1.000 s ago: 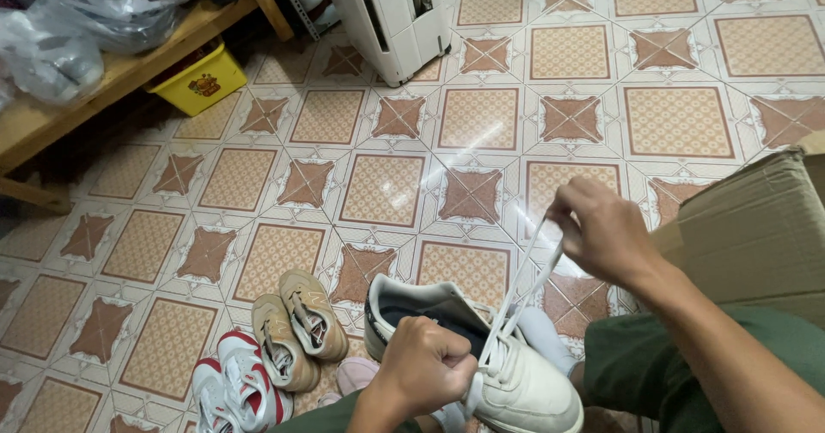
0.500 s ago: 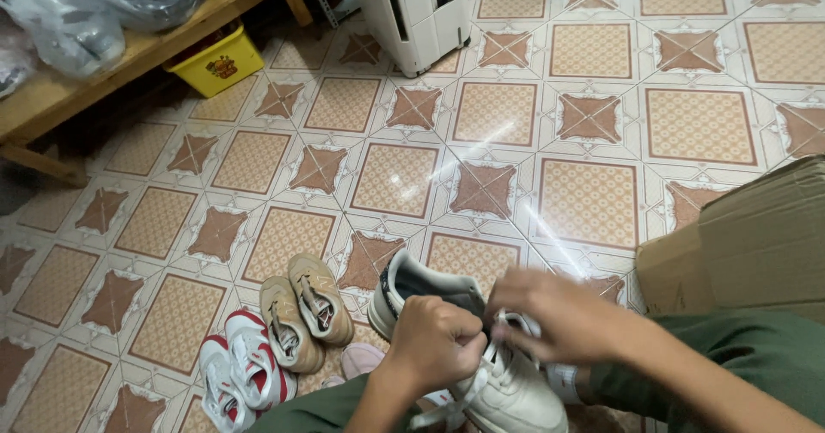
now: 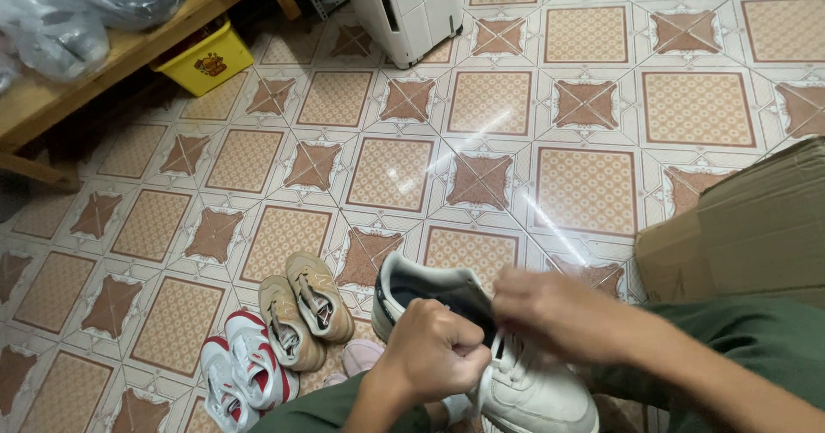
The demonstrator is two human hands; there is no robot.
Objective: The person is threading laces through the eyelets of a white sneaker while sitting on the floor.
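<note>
Two hands on white sneaker [image 3: 516, 381]: left hand [image 3: 434, 356] clenched at its laces, right hand [image 3: 550, 313] blurred, grip unclear. Tan shoes [image 3: 305, 308] nearby on tiled floor [image 3: 378, 167].

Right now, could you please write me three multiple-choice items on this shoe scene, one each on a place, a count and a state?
1. Where does the yellow bin sit?
A. under the wooden bench
B. on the cardboard box
C. beside the white sneaker

2. How many tan shoes lie on the tiled floor?
A. one
B. two
C. four

3. What are the hands doing?
A. resting on the floor
B. both at the white sneaker's laces
C. lifting the box

Answers:
1 A, the bin is tucked below the bench.
2 B, a pair lies side by side.
3 B, the left hand and right hand meet over the white sneaker.
</note>
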